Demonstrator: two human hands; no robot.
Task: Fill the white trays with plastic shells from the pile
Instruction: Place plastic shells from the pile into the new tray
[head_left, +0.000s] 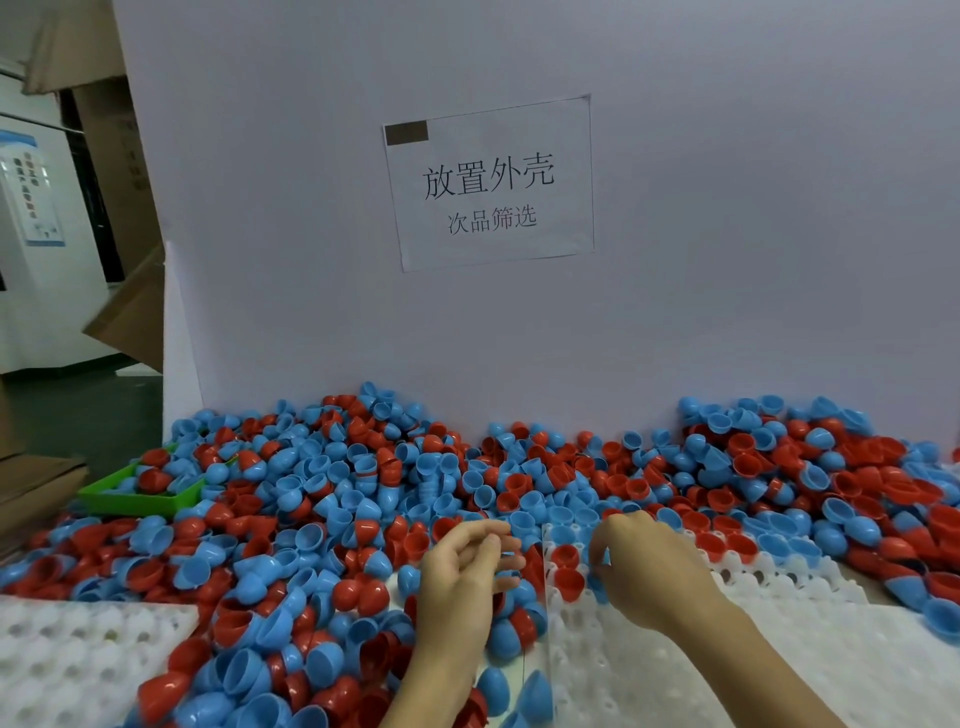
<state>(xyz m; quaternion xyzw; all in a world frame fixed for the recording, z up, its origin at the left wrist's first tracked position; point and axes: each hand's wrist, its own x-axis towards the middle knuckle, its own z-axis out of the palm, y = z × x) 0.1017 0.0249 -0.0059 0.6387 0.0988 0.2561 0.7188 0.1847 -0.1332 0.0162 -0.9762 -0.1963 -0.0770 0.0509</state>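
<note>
Factory sorting bench — shell pile (363, 493), station sign (488, 182)

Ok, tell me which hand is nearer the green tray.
Left. The left hand hovers over the pile, to the right of the green tray; the right hand is farther right, over the white tray.

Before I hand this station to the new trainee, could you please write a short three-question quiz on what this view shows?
1. True or false: the green bin lies at the left edge of the shell pile.
2. Which colours are the shells? A) blue and red B) yellow and green C) black and white
3. Fill in: the right hand works over the right white ____.

Key: 1 true; 2 A; 3 tray. The left hand hovers over loose shells, fingers curled.
</note>
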